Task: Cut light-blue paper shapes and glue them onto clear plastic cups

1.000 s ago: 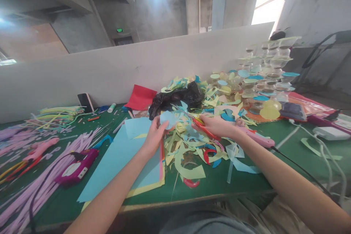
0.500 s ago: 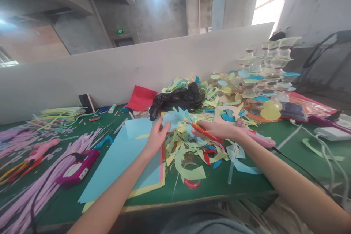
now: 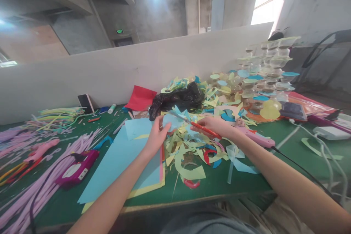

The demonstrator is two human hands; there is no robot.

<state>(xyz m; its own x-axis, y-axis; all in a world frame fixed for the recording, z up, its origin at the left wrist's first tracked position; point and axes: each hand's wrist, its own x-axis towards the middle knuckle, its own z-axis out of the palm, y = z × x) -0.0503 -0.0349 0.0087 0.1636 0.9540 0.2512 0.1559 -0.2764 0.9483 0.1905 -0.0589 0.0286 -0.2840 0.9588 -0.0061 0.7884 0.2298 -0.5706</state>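
Between thumb and fingers, my left hand (image 3: 158,136) pinches a piece of light blue paper (image 3: 170,121). My right hand (image 3: 212,127) grips red-handled scissors (image 3: 204,128), whose blades point left and reach the blue paper. Whether the blades are apart is hard to make out. Under both hands spreads a heap of green, yellow and blue paper scraps (image 3: 189,170). To the left of the heap lies a stack of light blue sheets (image 3: 120,166), with pink and yellow edges showing below.
A black plastic bag (image 3: 178,98) sits behind my hands. Stacked clear cups (image 3: 271,69) with paper discs stand at the back right. A pink glue gun (image 3: 256,137) lies near my right wrist. Lilac strips (image 3: 68,161) and a purple device (image 3: 78,168) are at left.
The scissors have turned slightly in my right hand, and their blades show more plainly over the blue paper. My left hand stays nearly in place.
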